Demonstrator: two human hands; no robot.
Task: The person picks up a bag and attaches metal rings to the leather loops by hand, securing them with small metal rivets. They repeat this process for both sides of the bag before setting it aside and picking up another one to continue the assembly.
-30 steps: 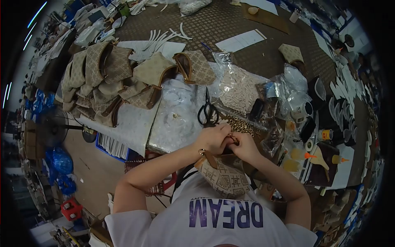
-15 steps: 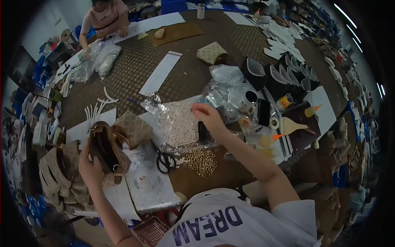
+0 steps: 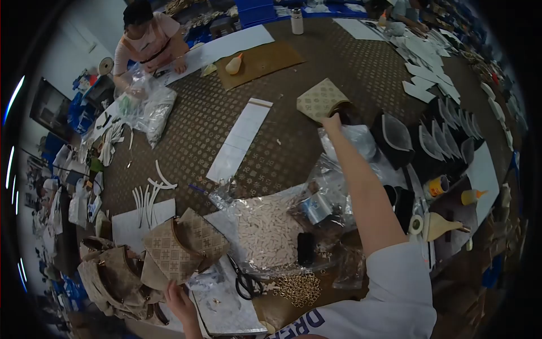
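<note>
My right hand is stretched far across the table, its fingers closed on the near edge of a beige patterned bag piece with a dark brown opening. My left hand is at the lower edge of a tan patterned bag, fingers touching it; whether they grip it is unclear. A pile of similar bags lies to the left. Black scissors rest between the bag and a heap of gold rings. A clear bag of small pale pieces lies beyond them.
Black curved pieces stand at the right, near a yellow-labelled jar and glue bottles. A white strip lies mid-table. Across the table, a person handles plastic bags. A flask stands at the far edge.
My right hand has moved from above the pale pieces out to the far beige bag piece. My left hand has shifted down, and the bag by it now shows its patterned side. The view has shifted.
</note>
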